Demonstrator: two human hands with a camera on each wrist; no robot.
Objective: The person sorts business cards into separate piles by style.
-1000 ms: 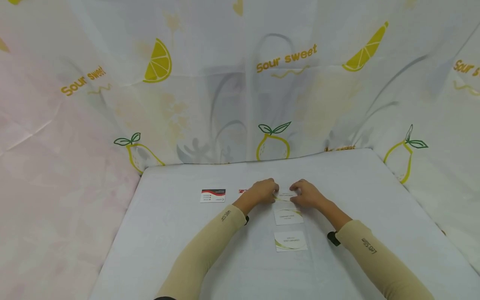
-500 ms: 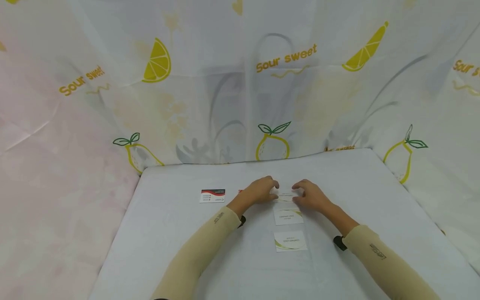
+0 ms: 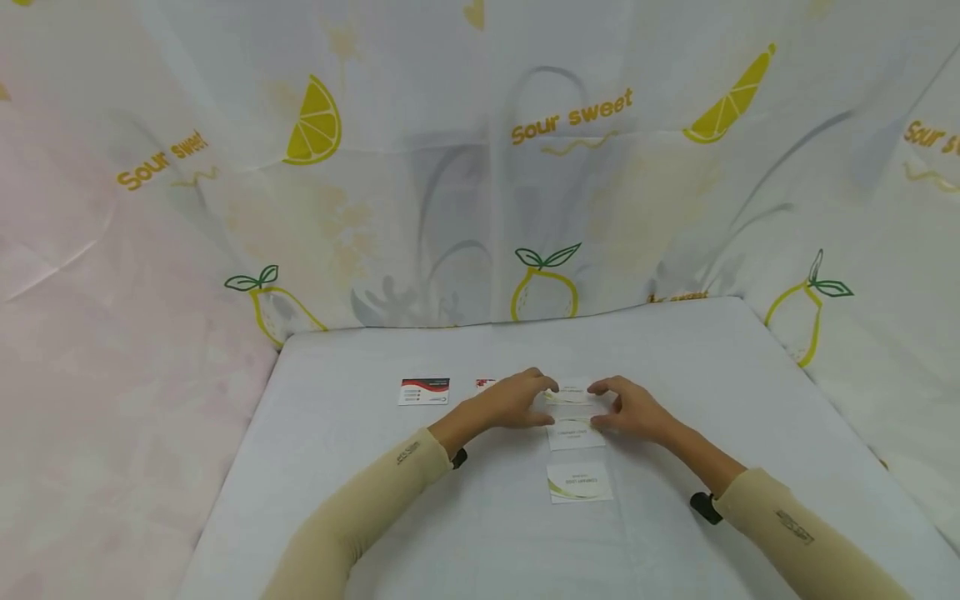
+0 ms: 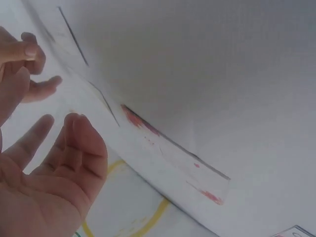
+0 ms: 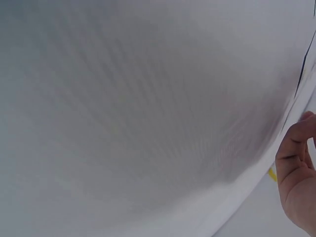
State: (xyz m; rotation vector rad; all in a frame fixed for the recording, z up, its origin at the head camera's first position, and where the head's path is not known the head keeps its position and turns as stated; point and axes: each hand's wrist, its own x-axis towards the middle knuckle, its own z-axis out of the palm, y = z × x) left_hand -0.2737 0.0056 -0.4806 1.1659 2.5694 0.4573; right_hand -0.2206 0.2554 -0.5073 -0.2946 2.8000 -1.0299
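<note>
Three white business cards with gold curves lie in a column on the white table: a far card [image 3: 570,393], a middle card [image 3: 576,436] and a near card [image 3: 580,485]. My left hand [image 3: 513,402] is at the left edges of the far and middle cards, thumb apart from the bent fingers. Opposite it, my right hand [image 3: 633,410] has its thumb by the middle card's right edge and its fingers beside the far card. Neither hand holds a card; whether the fingertips touch the edges is hard to tell. The left wrist view shows the left hand's loosely bent fingers [image 4: 84,143].
A red, black and white business card [image 3: 424,392] lies at the left. Between it and the column, a red-and-white card [image 3: 483,383] is mostly hidden by my left hand in the head view. A lemon-print curtain [image 3: 450,167] hangs behind the white table [image 3: 360,533].
Both hands have moved nearer to me, from beside the far card to between it and the middle card, and slightly apart. The cards look nearly unmoved.
</note>
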